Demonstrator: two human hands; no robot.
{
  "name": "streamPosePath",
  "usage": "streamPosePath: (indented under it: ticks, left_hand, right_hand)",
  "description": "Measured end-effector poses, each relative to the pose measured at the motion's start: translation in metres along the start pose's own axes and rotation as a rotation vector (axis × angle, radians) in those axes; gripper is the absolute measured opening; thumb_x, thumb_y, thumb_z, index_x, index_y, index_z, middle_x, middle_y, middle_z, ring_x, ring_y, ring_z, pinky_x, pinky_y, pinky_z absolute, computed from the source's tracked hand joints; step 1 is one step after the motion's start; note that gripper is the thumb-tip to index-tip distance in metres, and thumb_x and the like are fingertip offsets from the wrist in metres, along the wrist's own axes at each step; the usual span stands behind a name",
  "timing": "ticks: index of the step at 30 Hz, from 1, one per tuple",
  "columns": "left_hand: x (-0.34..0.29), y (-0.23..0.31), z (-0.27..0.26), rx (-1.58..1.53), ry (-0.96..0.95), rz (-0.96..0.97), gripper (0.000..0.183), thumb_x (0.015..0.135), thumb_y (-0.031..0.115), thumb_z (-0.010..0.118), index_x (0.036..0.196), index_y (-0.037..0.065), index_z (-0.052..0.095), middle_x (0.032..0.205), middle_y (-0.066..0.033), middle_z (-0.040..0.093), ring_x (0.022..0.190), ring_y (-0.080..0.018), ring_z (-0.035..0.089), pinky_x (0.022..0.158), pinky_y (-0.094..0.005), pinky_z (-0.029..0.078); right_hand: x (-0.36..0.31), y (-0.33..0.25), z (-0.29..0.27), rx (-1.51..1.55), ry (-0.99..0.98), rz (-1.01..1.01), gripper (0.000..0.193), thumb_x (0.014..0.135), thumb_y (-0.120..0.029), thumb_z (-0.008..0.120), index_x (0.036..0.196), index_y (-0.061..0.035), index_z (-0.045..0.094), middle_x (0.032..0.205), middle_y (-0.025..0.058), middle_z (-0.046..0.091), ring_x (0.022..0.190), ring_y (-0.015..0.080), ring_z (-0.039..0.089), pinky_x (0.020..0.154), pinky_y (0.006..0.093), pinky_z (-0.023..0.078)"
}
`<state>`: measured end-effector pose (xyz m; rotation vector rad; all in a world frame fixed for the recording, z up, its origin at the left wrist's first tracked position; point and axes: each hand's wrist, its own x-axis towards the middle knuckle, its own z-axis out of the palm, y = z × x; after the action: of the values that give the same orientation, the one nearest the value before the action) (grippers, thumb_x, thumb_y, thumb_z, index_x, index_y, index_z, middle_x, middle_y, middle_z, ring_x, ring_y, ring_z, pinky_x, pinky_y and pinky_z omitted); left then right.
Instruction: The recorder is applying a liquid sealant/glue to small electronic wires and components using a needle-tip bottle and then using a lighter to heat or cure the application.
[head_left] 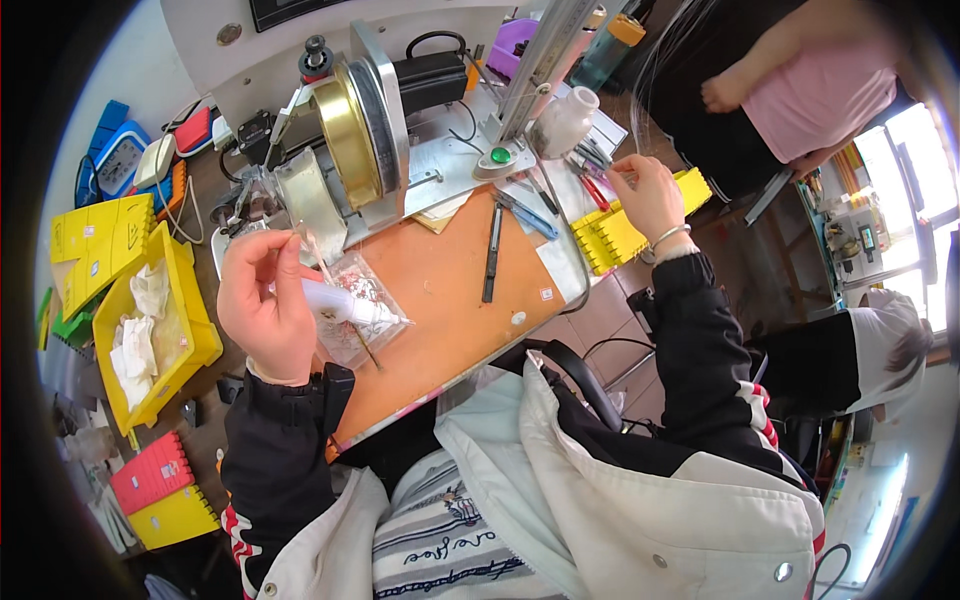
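My left hand (265, 305) is closed in a pinch at the left of the orange work mat (450, 285). Something thin and pale seems to be at its fingertips, too fine to make out. A white bottle-like piece (335, 302) shows beside the palm; whether the hand grips it, I cannot tell. Under it lies a clear plastic bag (345, 345) with small reddish bits, and a thin stick (365, 348) crosses there. My right hand (650, 200) is raised at the right, thumb and fingertips together, near a yellow ridged plastic piece (612, 238). What those fingers hold, if anything, is not visible.
A machine with a gold wheel (350, 140) stands behind the mat. A dark cutter (492, 253) and a blue-handled tool (530, 218) lie on the mat. At left is a yellow bin (190, 345) with white pieces. Another person in pink (820, 100) is at upper right.
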<state>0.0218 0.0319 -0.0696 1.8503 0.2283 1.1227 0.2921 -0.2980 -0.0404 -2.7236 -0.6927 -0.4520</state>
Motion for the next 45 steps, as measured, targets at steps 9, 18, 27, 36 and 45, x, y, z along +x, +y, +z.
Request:
streamPosePath:
  ticks: [9, 18, 27, 36, 45]
  left_hand:
    - [0.0, -0.001, 0.002, -0.045, 0.043, -0.06, 0.008, 0.095, -0.004, 0.057, 0.102, -0.001, 0.058, 0.093, -0.0067, 0.06, 0.062, -0.0107, 0.06, 0.058, -0.0231, 0.05]
    - [-0.002, 0.002, 0.001, -0.047, 0.032, -0.059, 0.009, 0.094, -0.006, 0.057, 0.101, -0.003, 0.058, 0.092, -0.0071, 0.059, 0.063, -0.0115, 0.061, 0.059, -0.0224, 0.049]
    - [0.0, 0.005, 0.002, -0.089, 0.045, -0.092, 0.011, 0.093, -0.006, 0.059, 0.103, -0.003, 0.059, 0.086, -0.0063, 0.06, 0.063, -0.0119, 0.062, 0.057, -0.0221, 0.048]
    - [0.002, 0.002, 0.005, -0.137, 0.141, -0.093, 0.012, 0.093, -0.002, 0.063, 0.104, -0.005, 0.06, 0.08, -0.0086, 0.065, 0.06, -0.0146, 0.064, 0.054, -0.0214, 0.046]
    - [0.0, 0.0, 0.002, -0.145, 0.098, -0.04, 0.013, 0.093, -0.004, 0.061, 0.105, -0.006, 0.061, 0.084, -0.0103, 0.067, 0.061, -0.015, 0.064, 0.054, -0.0219, 0.047]
  right_hand:
    - [0.029, 0.013, 0.033, -0.147, -0.26, 0.073, 0.025, 0.086, -0.027, 0.068, 0.103, -0.0089, 0.072, 0.104, 0.0151, 0.069, 0.097, 0.0333, 0.066, 0.087, 0.0412, 0.052]
    - [0.036, 0.015, 0.038, -0.316, -0.342, -0.012, 0.029, 0.088, -0.028, 0.067, 0.105, -0.0054, 0.069, 0.104, 0.0167, 0.07, 0.097, 0.0351, 0.067, 0.087, 0.0428, 0.052]
    - [-0.055, -0.081, -0.01, 0.938, 0.003, -0.002, 0.018, 0.099, -0.006, 0.05, 0.116, -0.0008, 0.053, 0.075, 0.0037, 0.057, 0.067, 0.0104, 0.054, 0.065, 0.0248, 0.045]
    - [-0.149, -0.159, 0.022, 1.454, -0.986, 0.321, 0.055, 0.105, -0.046, 0.033, 0.09, -0.0001, 0.059, 0.063, -0.0017, 0.045, 0.054, 0.0051, 0.034, 0.051, 0.0225, 0.025]
    - [-0.137, -0.183, 0.019, 1.449, -1.179, 0.732, 0.055, 0.102, -0.045, 0.03, 0.062, -0.0086, 0.04, 0.052, -0.0026, 0.03, 0.045, 0.0083, 0.024, 0.043, 0.0246, 0.019]
